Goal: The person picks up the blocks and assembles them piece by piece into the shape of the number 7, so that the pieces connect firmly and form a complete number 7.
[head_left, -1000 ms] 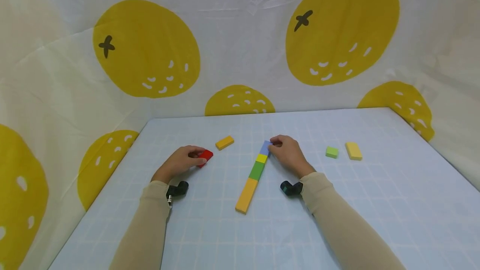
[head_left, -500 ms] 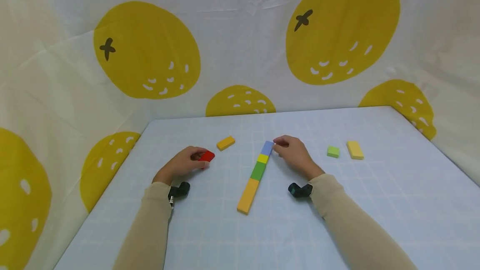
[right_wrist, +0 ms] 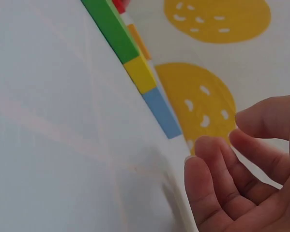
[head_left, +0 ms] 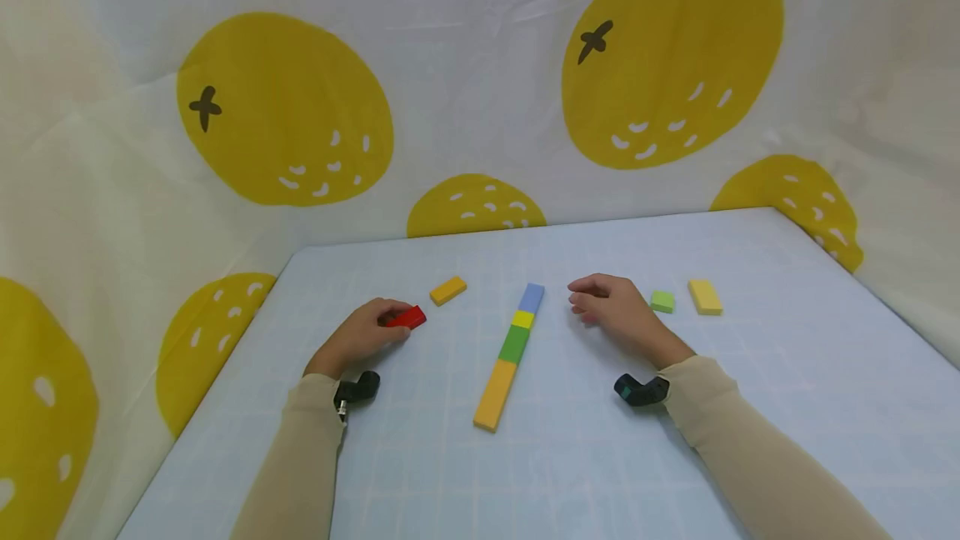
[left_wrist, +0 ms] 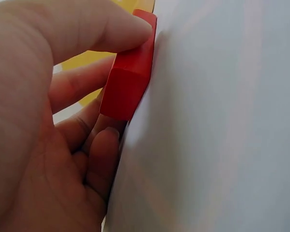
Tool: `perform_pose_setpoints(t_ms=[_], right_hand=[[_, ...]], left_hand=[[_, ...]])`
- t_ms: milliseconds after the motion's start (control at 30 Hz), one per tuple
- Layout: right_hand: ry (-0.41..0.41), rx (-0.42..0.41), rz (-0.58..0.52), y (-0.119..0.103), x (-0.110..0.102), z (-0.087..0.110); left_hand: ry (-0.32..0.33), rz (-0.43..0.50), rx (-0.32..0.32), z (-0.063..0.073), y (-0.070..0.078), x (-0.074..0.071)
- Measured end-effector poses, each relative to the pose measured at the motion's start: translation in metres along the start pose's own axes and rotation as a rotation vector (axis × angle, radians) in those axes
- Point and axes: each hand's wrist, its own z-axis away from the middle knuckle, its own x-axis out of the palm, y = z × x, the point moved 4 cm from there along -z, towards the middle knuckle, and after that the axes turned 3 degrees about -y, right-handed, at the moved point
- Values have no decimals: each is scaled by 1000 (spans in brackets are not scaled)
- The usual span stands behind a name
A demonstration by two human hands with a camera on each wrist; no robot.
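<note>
My left hand [head_left: 358, 335] pinches a red block [head_left: 407, 317] between thumb and fingers, low over the table. In the left wrist view the thumb lies on top of the red block [left_wrist: 130, 72]. Right of it, a straight row of blocks runs away from me: a long orange block [head_left: 495, 396], a green block [head_left: 514, 343], a small yellow block [head_left: 522, 319] and a blue block [head_left: 531, 298] at the far end. My right hand [head_left: 618, 313] hovers right of the blue block, fingers loosely bent and holding nothing. The right wrist view shows a gap between its fingertips and the blue block [right_wrist: 162, 113].
An orange block [head_left: 448, 291] lies beyond the red one. To the right of my right hand are a light green block [head_left: 662, 301] and a pale yellow block [head_left: 705, 297]. A fruit-patterned curtain [head_left: 480, 107] hangs along the back and sides of the table [head_left: 420, 473].
My right hand has let go of the blue block and moved right, away from the row. The red block has turned slightly in my left hand, which stays in about the same place.
</note>
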Motion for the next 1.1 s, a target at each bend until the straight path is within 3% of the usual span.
perform_pose_setpoints(t_ms=[100,300,533,700,900,1100], right_hand=[[-2,-5,-6,4,-3,3],[31,-14,88,11,-18,15],[77,-71,128,14,-35,19],[91,-93,118,12,-54,15],[143,-86,138,17,-81,25],[210,-83,156,24,-104,30]], left_hand=[[24,7,2,3,-4,0],[83,39,18,0,-4,0],[113,65,54,0,-10,-1],[154,138,91,3,-12,-5],[142,189,97,1,-15,2],[197,210,107,4,-14,-6]])
